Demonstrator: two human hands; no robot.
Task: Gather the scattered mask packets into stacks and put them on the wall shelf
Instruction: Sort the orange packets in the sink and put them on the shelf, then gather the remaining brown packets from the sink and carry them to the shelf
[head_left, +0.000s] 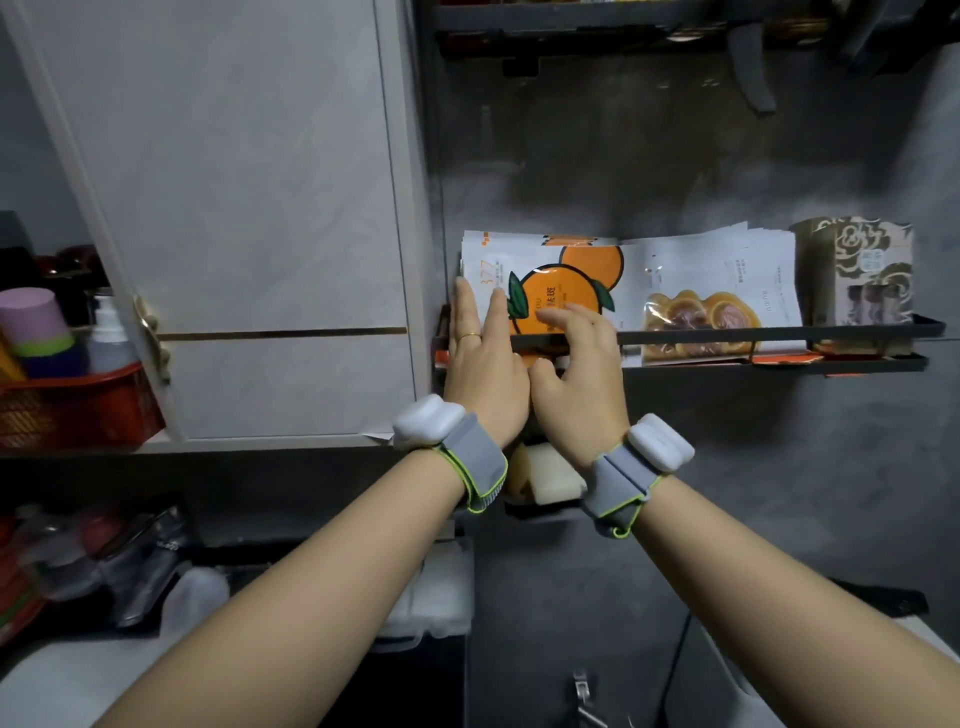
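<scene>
Orange-printed mask packets (561, 283) stand upright in a stack at the left end of the black wire wall shelf (779, 332), at centre frame. Both hands rest flat on them with fingers spread: the left hand (480, 358) against the stack's left edge, the right hand (576, 374) on its front, thumbs nearly touching. Just right of them stands a second stack of packets (722, 296), then a patterned box (862, 275). A red basket (67, 405) sits at left.
</scene>
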